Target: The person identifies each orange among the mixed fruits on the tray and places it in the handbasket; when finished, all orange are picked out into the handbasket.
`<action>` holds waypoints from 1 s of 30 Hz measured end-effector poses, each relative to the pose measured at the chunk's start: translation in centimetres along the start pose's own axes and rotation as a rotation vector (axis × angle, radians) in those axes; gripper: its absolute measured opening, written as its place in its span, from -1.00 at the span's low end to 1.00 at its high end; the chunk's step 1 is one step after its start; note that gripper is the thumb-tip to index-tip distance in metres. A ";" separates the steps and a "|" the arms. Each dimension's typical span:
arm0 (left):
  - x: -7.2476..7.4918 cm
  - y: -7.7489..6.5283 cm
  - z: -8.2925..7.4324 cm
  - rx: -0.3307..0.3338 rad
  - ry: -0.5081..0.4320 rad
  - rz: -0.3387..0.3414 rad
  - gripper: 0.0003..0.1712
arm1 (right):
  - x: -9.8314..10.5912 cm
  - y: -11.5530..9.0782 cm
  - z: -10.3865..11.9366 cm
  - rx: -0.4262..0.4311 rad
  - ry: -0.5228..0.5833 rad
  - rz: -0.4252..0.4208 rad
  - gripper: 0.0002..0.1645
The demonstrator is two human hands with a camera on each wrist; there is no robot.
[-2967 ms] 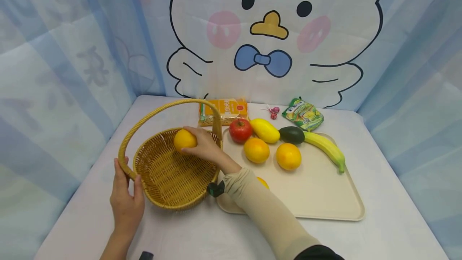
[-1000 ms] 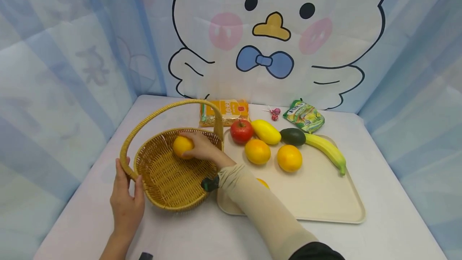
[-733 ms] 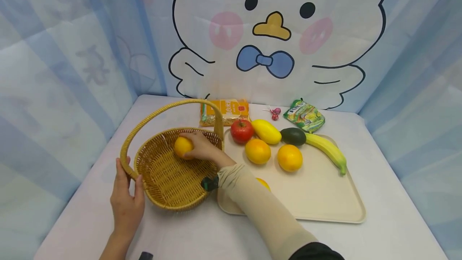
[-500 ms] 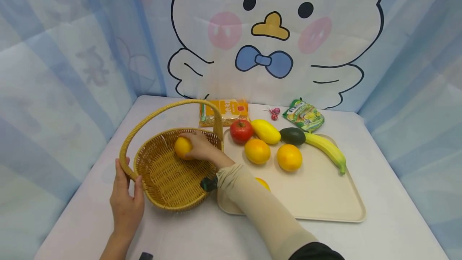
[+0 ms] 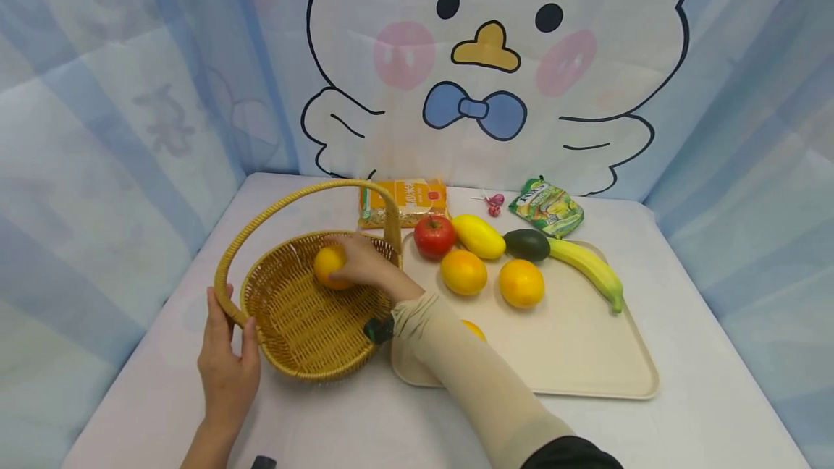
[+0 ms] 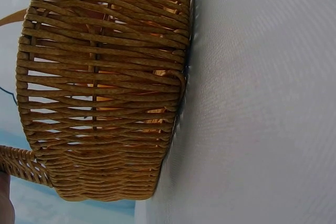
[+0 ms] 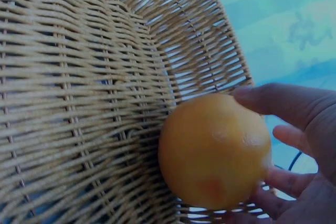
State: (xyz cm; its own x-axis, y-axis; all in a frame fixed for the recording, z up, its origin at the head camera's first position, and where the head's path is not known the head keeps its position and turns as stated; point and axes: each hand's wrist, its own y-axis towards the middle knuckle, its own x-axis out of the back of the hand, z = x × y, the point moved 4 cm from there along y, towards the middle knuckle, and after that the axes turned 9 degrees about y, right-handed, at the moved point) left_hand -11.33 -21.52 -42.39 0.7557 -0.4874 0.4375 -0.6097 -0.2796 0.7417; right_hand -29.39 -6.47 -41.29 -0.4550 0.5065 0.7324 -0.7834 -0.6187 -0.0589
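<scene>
A wicker basket (image 5: pixel 306 339) with a tall arched handle (image 5: pixel 287 205) stands on the table at the left. My left hand (image 5: pixel 228 375) grips the foot of the handle, thumb on the near side and fingers behind it. Inside the basket, near its far wall, my right hand (image 5: pixel 365 260) holds an orange (image 5: pixel 328 266). In the right wrist view the thumb lies on top of the orange (image 7: pixel 212 153) and the fingers reach round its side, close to the woven wall. Through gaps in the basket weave (image 6: pixel 105 87), the left wrist view shows orange colour.
A beige tray (image 5: pixel 586 353) at the right bears a red apple (image 5: pixel 434 237), a yellow mango-like fruit (image 5: pixel 478 236), a dark green avocado-like fruit (image 5: pixel 527 244), a banana (image 5: pixel 589 270) and oranges (image 5: pixel 521 284), one half hidden by the sleeve. Behind are packets (image 5: pixel 546 207) and lollipops (image 5: pixel 495 201).
Over the three seconds my right hand has lowered the orange slightly deeper into the basket; lately it has hardly moved. My left hand keeps its grip on the handle.
</scene>
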 end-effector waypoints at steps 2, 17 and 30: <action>0.0 0.0 0.0 -0.003 0.001 -0.004 -0.19 | 0.2 0.0 0.1 0.008 0.014 -0.003 -0.21; 0.0 -0.1 0.0 0.008 0.016 -0.007 -0.18 | 1.8 -0.5 1.0 0.005 0.095 -0.002 -0.23; 0.0 -0.1 0.1 -0.005 0.012 -0.012 -0.15 | 4.7 -3.3 2.7 0.076 0.102 -0.024 -0.25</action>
State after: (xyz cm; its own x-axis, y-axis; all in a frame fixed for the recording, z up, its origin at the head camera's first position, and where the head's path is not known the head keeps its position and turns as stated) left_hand -11.33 -21.55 -42.47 0.7654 -0.4745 0.4347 -0.5998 -0.2812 0.7491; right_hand -27.82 -3.69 -35.87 -0.4801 0.5782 0.6597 -0.7623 -0.6471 0.0125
